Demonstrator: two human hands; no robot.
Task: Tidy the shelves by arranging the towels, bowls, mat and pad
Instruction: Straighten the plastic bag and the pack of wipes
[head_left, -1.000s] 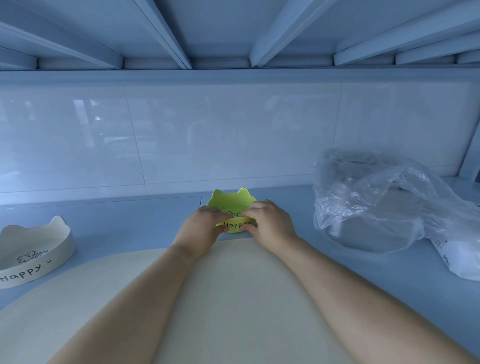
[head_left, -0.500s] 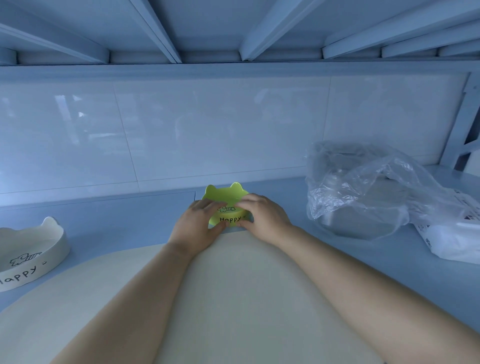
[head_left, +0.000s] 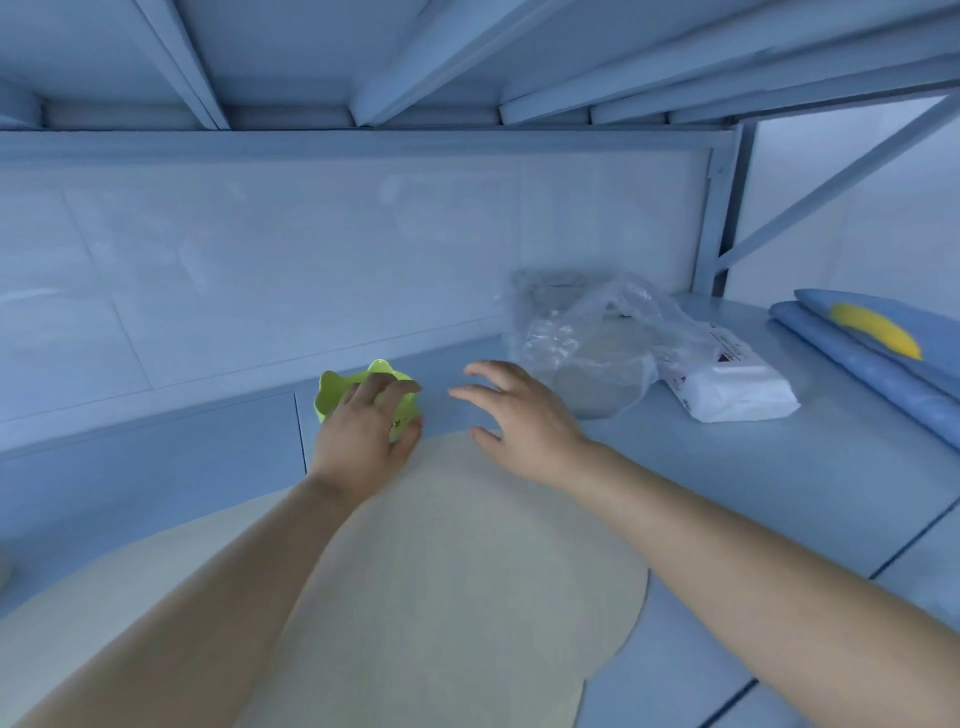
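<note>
A small green bowl (head_left: 332, 392) with two ears stands on the shelf at the far edge of a large cream mat (head_left: 457, 561). My left hand (head_left: 363, 431) grips the bowl, fingers over its rim and thumb on its near wall. To the right of the bowl my right hand (head_left: 519, 421) hovers over the shelf, fingers spread, holding nothing. A bowl wrapped in clear plastic (head_left: 592, 343) sits farther right. Folded blue towels (head_left: 872, 364) with a yellow banana print lie at the far right.
A white flat packet (head_left: 732, 382) lies beside the wrapped bowl. The blue shelf board (head_left: 727, 493) runs to a white tiled back wall. The upper shelf's beams (head_left: 395, 62) hang low overhead. A diagonal brace and post (head_left: 717, 218) stand at the right.
My right hand has let go of the green bowl and moved right, fingers opening. The left hand stays on the bowl. The view swung right, bringing the towels in and losing the white bowl.
</note>
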